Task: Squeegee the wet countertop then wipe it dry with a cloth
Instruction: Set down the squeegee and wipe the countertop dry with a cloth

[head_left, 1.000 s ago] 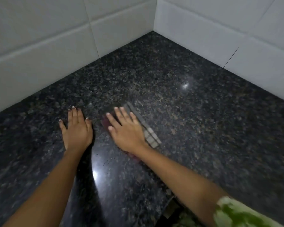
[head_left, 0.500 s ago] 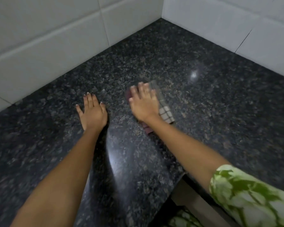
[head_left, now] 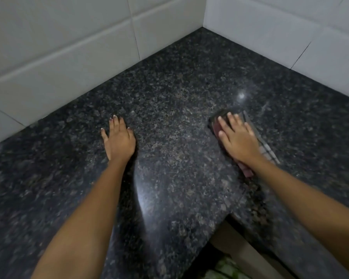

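Granite, dark and speckled, made up the table you were working on, and it ran into a corner between two white tiled walls. Your right hand lay palm down with the fingers stretched out and slightly spread, pressing flat on a folded cloth; nothing was curled around it, so the grip was fully open and only pressing on the fabric. That cloth sat on the right side of the table, well short of the right-hand wall. It showed a dark red edge past your fingertips and near your wrist, and a pale checked part along the outer side of your hand. Most of the cloth was hidden under your palm, and its outline was blurred, so I could not tell how many folds it had.

Your left hand rested flat on the bare granite, well apart from the right one, fingers together and thumb out to the side. Its grip was open too and had hold of nothing. Both forearms reached in from the near edge of the table.

A bright streak of reflected light lay on the stone between your arms, and a small bright spot shone just beyond the cloth. At the near right, the table edge cut inward, with a lighter surface below it. Nothing stood on the stone between the cloth and the corner.
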